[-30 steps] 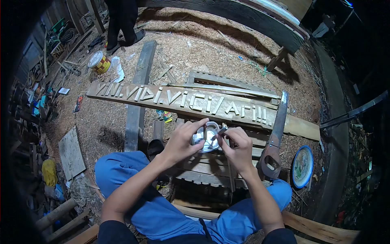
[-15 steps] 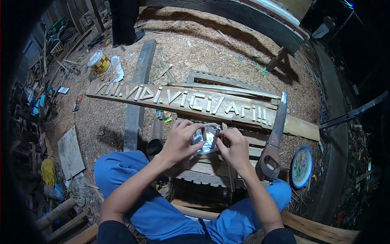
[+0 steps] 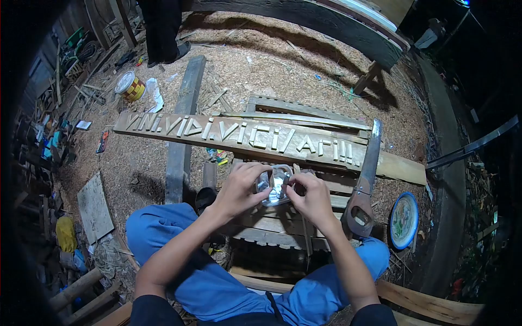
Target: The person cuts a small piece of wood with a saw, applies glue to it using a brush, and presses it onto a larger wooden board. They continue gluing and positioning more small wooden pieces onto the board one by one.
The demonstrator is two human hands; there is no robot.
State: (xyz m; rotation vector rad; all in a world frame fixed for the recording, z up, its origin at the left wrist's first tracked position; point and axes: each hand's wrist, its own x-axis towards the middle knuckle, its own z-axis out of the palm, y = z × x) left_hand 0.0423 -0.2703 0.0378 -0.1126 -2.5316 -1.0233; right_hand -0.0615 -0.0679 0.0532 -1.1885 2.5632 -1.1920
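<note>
A shallow clear tray with a shiny silver inside (image 3: 279,183) rests on the slats before me. My left hand (image 3: 243,187) is closed at its left side, thumb and forefinger around a short wooden stick (image 3: 272,179) over the tray. On the right side, my right hand (image 3: 311,196) is pinched around a small dark piece (image 3: 286,185), partly hidden by the fingers. Just beyond lies a wooden board (image 3: 399,167) bearing raised letters made of small sticks (image 3: 236,130), reading "ViNi.ViDi.ViCi/Ari!!!.".
A handsaw (image 3: 366,185) leans at the right beside a blue-rimmed round tray (image 3: 404,221). Wooden slats (image 3: 261,236) lie under my hands. A checkered bucket (image 3: 130,87) stands far left, near a person's dark-clothed leg (image 3: 161,32). A heavy beam (image 3: 304,22) crosses the back.
The view has shifted slightly. My right hand's fingertips have moved a little left over the tray with the dark piece; my left hand keeps nearly the same grip.
</note>
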